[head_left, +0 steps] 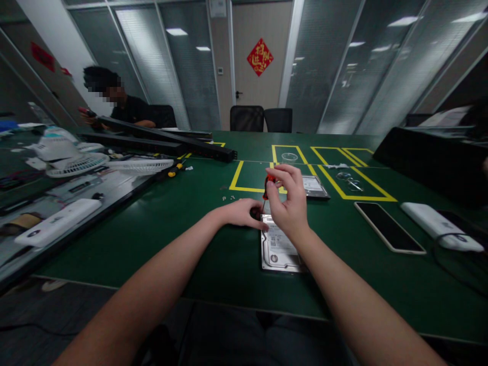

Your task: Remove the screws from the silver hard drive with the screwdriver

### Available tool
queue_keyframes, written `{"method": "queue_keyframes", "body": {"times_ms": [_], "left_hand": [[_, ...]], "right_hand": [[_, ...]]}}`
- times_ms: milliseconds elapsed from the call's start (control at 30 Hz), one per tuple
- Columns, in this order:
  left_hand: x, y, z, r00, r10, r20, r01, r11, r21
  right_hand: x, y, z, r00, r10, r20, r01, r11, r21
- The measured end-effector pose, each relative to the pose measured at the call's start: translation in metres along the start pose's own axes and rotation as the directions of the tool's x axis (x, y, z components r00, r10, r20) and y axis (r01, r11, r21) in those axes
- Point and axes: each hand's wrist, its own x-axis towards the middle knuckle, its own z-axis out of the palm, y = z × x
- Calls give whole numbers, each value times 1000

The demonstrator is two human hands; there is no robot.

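Note:
A silver hard drive with a white label lies flat on the green table in front of me. My right hand is closed round the red and black handle of a screwdriver, held upright over the drive's far left corner. Its thin shaft points down there; my fingers partly hide the tip. From the left, my left hand grips that same corner, thumb on top and fingers beside the shaft. Small screws lie on the table beyond my left hand. Behind my right hand sits a second hard drive.
A phone, a white power bank and a cable are at right. Eyeglasses lie within yellow tape. On the left are white fan parts, long black bars and yellow-handled pliers. Another person sits far left.

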Motion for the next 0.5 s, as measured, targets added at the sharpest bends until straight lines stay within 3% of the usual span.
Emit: {"method": "queue_keyframes", "body": {"times_ms": [500], "left_hand": [[-1, 2, -1, 999, -16, 38, 15, 1000, 23]], "right_hand": [[0, 1, 0, 1000, 10, 1, -10, 1000, -9]]}}
